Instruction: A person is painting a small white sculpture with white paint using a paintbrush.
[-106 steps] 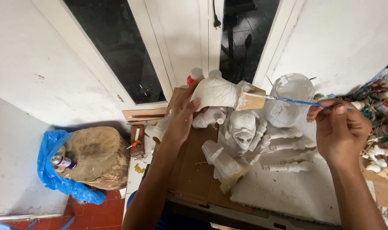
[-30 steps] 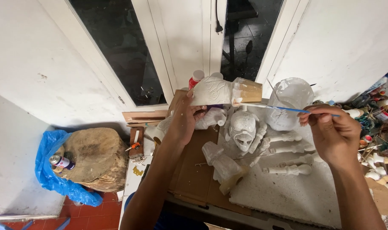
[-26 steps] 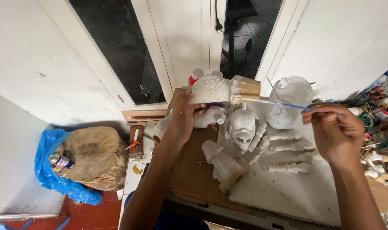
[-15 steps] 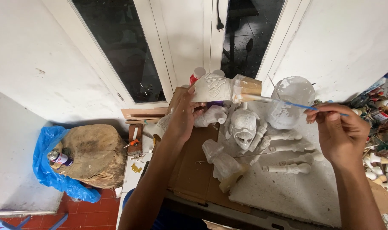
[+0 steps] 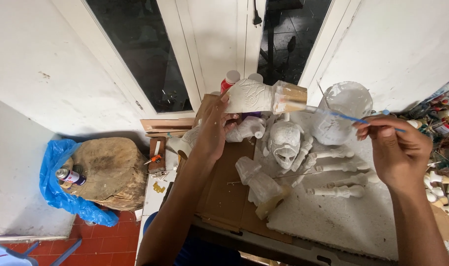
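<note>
My left hand [image 5: 212,128] grips a white carved figure piece [image 5: 251,96] and holds it up over the table; its right end is bare brown and unpainted [image 5: 293,97]. My right hand [image 5: 397,148] pinches a thin blue-handled brush [image 5: 350,116], and the bristle end touches that brown end of the piece. Below them lie a white skull-like head [image 5: 284,140] and several white limb pieces [image 5: 333,170] on a paint-crusted white board [image 5: 333,216].
A paint-coated round jar [image 5: 344,111] stands behind the board, bottles [image 5: 230,80] near the window. Brown cardboard [image 5: 224,192] covers the table's left part. At lower left sit a wood stump [image 5: 108,172], blue plastic bag [image 5: 54,184] and spray can [image 5: 69,176]. Small clutter lines the right edge [image 5: 444,177].
The brush tip has gone from the jar side onto the brown end of the held piece. My left hand has tilted the piece slightly; my right hand has shifted a little right.
</note>
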